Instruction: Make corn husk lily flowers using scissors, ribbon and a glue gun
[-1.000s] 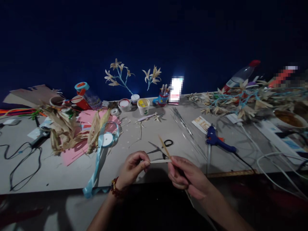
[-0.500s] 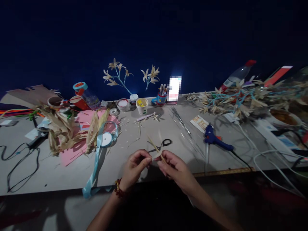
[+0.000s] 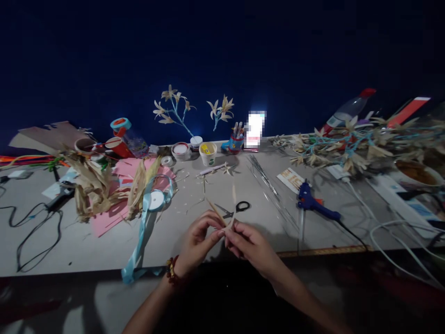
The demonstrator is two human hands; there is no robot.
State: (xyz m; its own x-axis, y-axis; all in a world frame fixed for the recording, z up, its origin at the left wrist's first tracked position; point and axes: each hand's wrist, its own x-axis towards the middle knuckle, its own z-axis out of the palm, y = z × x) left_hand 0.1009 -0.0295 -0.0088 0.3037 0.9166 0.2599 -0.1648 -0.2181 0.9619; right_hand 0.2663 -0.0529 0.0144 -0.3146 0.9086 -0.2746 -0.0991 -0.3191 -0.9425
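My left hand (image 3: 203,236) and my right hand (image 3: 249,242) meet near the table's front edge, thumbs and fingertips pinched close together. Between them they hold thin pale corn husk strips (image 3: 227,224). One strip slants up to the left past my left fingers, and another rises upright by my right fingertips. Just beyond my fingers lie scissors (image 3: 242,207) with black handles, partly hidden by the strips. A small husk flower (image 3: 228,170) rests farther back.
Dried corn husks (image 3: 91,190) lie over pink paper (image 3: 107,222) on the left, beside a light-blue ribbon spool (image 3: 155,200). Metal wires (image 3: 263,174), a blue glue gun (image 3: 314,202) and cables are on the right. Blue-stemmed husk flowers (image 3: 175,109) stand at the back.
My hands have come closer together, and the left fingers now reach the husk strips' crossing. The strips stand at a different slant. The whole view has shifted slightly.
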